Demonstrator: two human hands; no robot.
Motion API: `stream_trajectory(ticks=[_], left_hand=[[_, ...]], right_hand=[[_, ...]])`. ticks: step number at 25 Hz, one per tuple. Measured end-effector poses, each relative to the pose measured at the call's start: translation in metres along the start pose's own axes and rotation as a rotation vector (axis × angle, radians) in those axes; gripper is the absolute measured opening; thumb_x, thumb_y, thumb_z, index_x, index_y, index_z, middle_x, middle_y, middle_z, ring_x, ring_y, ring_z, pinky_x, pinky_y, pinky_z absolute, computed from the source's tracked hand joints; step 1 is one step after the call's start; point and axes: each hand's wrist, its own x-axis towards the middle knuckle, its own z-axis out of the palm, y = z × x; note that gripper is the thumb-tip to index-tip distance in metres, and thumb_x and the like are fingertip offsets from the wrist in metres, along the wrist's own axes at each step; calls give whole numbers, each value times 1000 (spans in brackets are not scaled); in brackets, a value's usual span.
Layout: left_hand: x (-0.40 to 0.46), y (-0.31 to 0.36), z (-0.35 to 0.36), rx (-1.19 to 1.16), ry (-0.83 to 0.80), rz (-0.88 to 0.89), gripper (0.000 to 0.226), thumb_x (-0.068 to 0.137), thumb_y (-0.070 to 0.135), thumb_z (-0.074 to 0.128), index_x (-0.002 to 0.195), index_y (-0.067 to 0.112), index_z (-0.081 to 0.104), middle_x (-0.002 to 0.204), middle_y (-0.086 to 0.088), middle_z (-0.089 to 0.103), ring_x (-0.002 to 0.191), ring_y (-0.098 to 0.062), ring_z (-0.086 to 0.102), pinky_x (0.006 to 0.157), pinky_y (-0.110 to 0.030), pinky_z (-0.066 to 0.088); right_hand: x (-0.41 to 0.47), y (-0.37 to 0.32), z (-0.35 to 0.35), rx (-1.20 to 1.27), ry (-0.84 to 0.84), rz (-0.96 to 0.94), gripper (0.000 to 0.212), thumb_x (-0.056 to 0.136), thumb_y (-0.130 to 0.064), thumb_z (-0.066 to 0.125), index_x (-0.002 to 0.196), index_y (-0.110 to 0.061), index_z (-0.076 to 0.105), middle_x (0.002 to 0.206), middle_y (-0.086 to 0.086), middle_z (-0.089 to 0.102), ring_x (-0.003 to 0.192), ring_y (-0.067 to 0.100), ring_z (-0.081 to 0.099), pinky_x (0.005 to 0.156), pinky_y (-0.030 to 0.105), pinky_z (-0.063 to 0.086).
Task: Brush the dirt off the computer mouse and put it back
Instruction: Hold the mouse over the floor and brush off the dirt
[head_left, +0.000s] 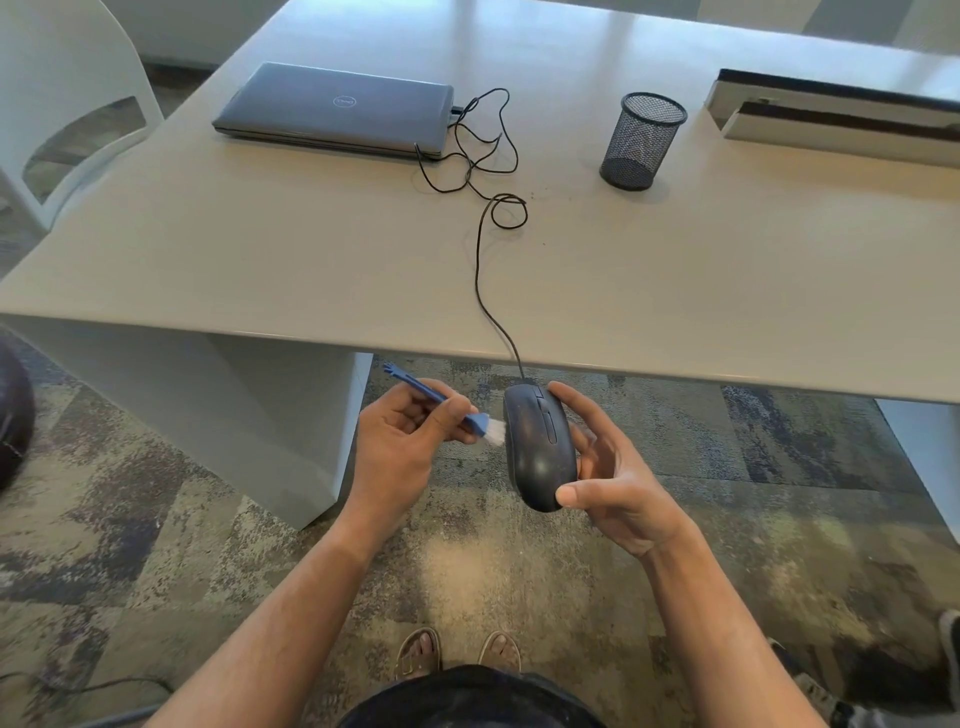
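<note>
A black wired computer mouse (540, 447), dusty on top, is held in the air below the table's front edge. My right hand (613, 478) grips it, thumb on its near end and fingers round its far right side. My left hand (402, 436) pinches a small blue brush (441, 397) by its handle. The brush's white bristles touch the mouse's left side. The mouse's black cable (480, 270) runs up over the table edge in loops to a shut grey laptop (337, 109).
The grey table (260, 249) carries a black mesh pen cup (641, 140) at the back right and a white and black box (836, 117) at the far right. A white chair (67, 104) stands at the left. Patterned carpet and my sandalled feet lie below.
</note>
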Motion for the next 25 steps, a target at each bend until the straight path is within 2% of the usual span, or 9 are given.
stream_trajectory(ticks=[5, 12, 14, 19, 22, 25], left_hand=[[6, -1, 7, 55, 18, 27, 5, 81, 28, 76, 85, 30, 74, 80, -4, 76, 68, -20, 73, 66, -27, 60], [15, -5, 8, 72, 178, 18, 5, 81, 34, 75, 83, 30, 74, 79, -2, 77, 70, -19, 74, 68, -28, 60], [11, -3, 4, 42, 147, 20, 3, 82, 31, 74, 84, 30, 75, 79, -3, 77, 69, -19, 74, 67, -27, 60], [-1, 1, -2, -6, -85, 15, 11, 82, 26, 76, 88, 17, 74, 79, -8, 76, 66, -21, 73, 65, -26, 60], [-1, -1, 1, 46, -89, 28, 13, 82, 20, 75, 88, 10, 71, 77, -7, 76, 63, -20, 72, 64, -25, 59], [0, -2, 3, 53, -41, 39, 15, 80, 27, 77, 89, 17, 72, 79, -6, 76, 66, -18, 72, 66, -25, 60]], right_hand=[[2, 3, 6, -7, -43, -1, 101, 63, 12, 79, 151, -24, 45, 148, 21, 52, 117, 38, 65, 91, 43, 58], [-6, 7, 5, -5, -40, 4, 102, 62, 11, 80, 152, -23, 44, 150, 20, 50, 118, 37, 64, 94, 45, 58], [-7, 5, 4, 13, -15, -4, 102, 61, 10, 81, 151, -24, 46, 150, 19, 52, 117, 36, 65, 94, 45, 58], [-6, 3, 3, 4, 12, -2, 102, 59, 8, 82, 149, -26, 48, 149, 20, 52, 110, 37, 66, 93, 45, 58], [-6, 7, 6, -12, -17, 1, 102, 62, 8, 82, 150, -25, 46, 149, 19, 52, 113, 37, 65, 95, 47, 55], [-7, 10, 8, -15, -44, 11, 101, 64, 9, 82, 151, -25, 45, 149, 18, 53, 115, 37, 65, 97, 47, 56]])
